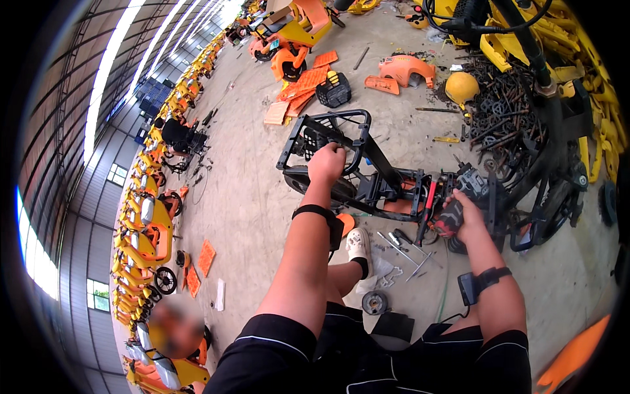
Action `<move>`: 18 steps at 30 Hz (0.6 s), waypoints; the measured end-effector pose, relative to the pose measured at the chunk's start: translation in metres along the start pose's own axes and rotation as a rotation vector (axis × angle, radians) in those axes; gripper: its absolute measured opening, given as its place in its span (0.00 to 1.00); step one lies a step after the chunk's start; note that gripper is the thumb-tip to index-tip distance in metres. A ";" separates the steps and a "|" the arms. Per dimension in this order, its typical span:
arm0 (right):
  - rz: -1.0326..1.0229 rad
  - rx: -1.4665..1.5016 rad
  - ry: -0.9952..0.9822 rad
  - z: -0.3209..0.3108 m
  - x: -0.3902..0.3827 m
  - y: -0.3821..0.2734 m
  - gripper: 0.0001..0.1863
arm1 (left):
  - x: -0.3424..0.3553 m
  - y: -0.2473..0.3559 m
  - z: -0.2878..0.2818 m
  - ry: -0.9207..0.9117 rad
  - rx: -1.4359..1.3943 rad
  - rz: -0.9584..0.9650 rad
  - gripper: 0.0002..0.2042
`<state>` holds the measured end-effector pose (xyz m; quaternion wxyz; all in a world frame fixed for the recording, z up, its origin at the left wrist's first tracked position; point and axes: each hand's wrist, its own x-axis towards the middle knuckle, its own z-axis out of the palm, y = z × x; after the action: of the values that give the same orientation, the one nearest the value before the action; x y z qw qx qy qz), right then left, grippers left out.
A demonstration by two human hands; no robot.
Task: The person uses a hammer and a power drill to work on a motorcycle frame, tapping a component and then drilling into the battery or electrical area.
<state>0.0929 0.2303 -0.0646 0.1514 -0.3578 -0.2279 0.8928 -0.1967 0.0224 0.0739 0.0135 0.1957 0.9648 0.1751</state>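
Note:
In front of me stands a stripped black scooter frame [380,157] with its rear rack [363,125] on the left. My left hand [328,163] is closed on the near bar of that rack. My right hand [464,213] is wrapped round the handle of a cordless power drill [471,180], grey and black with a red patch near its base. The drill points away from me over the right part of the frame; whether its tip touches anything is hard to make out. A red-handled tool [430,197] rests on the frame, just left of the drill.
Loose hand tools [403,249] and a round dark part [375,302] lie by my shoe. Beyond the frame are orange panels [302,88], a black basket [333,90], a yellow helmet [462,87] and heaped metal parts [508,125]. Yellow scooters [147,223] line the left; a person [176,133] sits there.

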 end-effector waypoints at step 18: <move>-0.053 -0.279 -0.258 0.033 -0.032 0.010 0.14 | 0.006 0.001 0.007 0.005 0.007 0.028 0.18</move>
<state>0.0905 0.1984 -0.0300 0.0935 -0.2519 -0.3762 0.8867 -0.2016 0.0278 0.0680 0.0080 0.2088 0.9626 0.1725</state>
